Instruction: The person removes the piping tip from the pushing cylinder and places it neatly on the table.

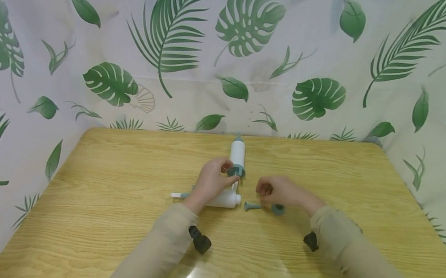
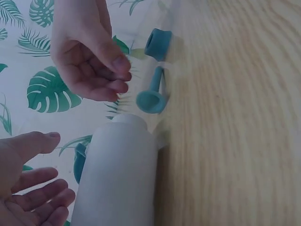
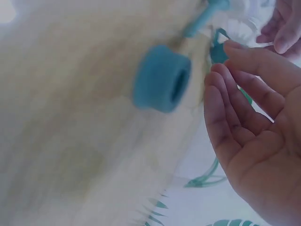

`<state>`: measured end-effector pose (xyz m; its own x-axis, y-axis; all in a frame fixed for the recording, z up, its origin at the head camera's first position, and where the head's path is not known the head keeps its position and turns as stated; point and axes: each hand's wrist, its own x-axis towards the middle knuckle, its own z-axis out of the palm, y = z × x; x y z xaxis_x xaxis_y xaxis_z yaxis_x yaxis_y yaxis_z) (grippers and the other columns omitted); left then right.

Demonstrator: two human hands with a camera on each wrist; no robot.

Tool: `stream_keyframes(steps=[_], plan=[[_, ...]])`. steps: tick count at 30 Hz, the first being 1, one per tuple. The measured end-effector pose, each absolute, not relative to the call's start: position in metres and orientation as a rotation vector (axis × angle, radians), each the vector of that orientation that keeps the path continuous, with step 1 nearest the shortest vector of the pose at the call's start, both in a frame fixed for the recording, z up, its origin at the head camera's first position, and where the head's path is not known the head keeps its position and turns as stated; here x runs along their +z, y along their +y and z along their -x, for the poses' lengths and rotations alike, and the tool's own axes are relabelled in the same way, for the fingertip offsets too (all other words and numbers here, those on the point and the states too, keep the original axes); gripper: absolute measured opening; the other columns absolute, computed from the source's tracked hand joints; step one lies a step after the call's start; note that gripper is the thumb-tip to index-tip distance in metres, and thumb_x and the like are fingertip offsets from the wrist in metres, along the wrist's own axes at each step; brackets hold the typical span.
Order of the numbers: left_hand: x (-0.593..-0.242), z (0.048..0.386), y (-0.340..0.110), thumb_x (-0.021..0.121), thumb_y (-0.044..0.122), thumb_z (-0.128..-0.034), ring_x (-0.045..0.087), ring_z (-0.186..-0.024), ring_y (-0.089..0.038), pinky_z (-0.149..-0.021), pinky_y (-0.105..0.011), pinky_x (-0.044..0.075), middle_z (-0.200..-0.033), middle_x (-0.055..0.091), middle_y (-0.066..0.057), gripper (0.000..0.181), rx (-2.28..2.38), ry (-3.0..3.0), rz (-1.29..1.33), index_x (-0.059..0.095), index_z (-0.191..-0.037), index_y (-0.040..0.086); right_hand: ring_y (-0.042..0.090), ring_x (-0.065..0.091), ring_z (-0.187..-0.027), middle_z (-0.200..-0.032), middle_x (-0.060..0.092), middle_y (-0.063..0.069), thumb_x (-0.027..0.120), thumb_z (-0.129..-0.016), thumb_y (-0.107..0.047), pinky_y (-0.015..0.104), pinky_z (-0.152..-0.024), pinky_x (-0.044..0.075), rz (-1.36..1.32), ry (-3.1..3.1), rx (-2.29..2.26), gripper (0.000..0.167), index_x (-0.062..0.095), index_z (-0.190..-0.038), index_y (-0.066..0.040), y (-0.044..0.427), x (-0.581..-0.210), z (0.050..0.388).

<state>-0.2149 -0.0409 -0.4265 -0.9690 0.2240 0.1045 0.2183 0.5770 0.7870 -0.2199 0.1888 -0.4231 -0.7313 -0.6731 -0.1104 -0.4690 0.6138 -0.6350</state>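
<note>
- Two hands reach over the wood-grain counter [image 1: 90, 216], among loose white and teal parts; the step in hand looks like picking among these pieces, though which one is wanted cannot be told.
- The left hand [image 1: 212, 180] has its fingers loosely bent and its thumb well apart from them; the left wrist view shows nothing held. From the head view it is just beside the teal flange [image 1: 236, 171] of a white cylinder [image 1: 237, 153]; whether it touches is unclear.
- That cylinder points its teal tip [image 1: 239, 137] toward the leaf-patterned backdrop [image 1: 195, 87]; whether it stands or lies, I cannot tell.
- The right hand [image 3: 263, 127] curves its fingers gently, thumb near the fingertips, and has hold of nothing. A teal spool-shaped piece [image 3: 157, 80] is near it, apart from the fingers.
- A teal funnel-like piece [image 2: 151, 96] lies between that spool and the neck of a white bottle [image 2: 117, 179].
- The bottle lies on its side, neck to the right; a slim white-and-teal part [image 1: 179, 195] shows past its left end.
- Judging by the relaxed fingers, any lift next calls for a firm pinch; the small spool and funnel would suit fingertips, and could roll if nudged.
</note>
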Motion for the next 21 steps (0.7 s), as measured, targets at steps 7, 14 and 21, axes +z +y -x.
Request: stream_keyframes(steps=[7, 14, 21], plan=[[-0.422, 0.232, -0.035, 0.071, 0.037, -0.0856, 0.053, -0.112, -0.027, -0.089, -0.039, 0.047, -0.127, 0.054, -0.013, 0.06, 1.358, 2.712, -0.173, 0.052, -0.129, 0.001, 0.024, 0.062, -0.092, -0.102, 0.064, 0.011, 0.065, -0.09, -0.011, 0.039, -0.081, 0.051, 0.791, 2.609, -0.925, 0.022, 0.062, -0.109, 0.002, 0.184, -0.412, 0.245], [-0.419, 0.249, -0.024, 0.072, 0.043, -0.0828, 0.051, -0.116, -0.031, -0.092, -0.043, 0.046, -0.132, 0.05, -0.019, 0.078, 1.282, 2.693, -0.131, 0.041, -0.138, -0.002, 0.038, 0.056, -0.108, -0.128, 0.049, 0.026, 0.053, -0.099, -0.019, 0.041, -0.087, 0.052, 0.377, 2.459, -1.299, 0.045, 0.043, -0.132, 0.008, 0.163, -0.409, 0.277], [-0.424, 0.258, -0.017, 0.073, 0.043, -0.0812, 0.054, -0.102, -0.029, -0.083, -0.041, 0.049, -0.122, 0.052, -0.019, 0.078, 1.263, 2.695, -0.091, 0.041, -0.135, -0.002, 0.041, 0.048, -0.119, -0.14, 0.036, 0.028, 0.045, -0.102, -0.024, 0.042, -0.095, 0.046, 0.085, 2.291, -1.548, 0.052, 0.03, -0.142, 0.006, 0.145, -0.417, 0.304]])
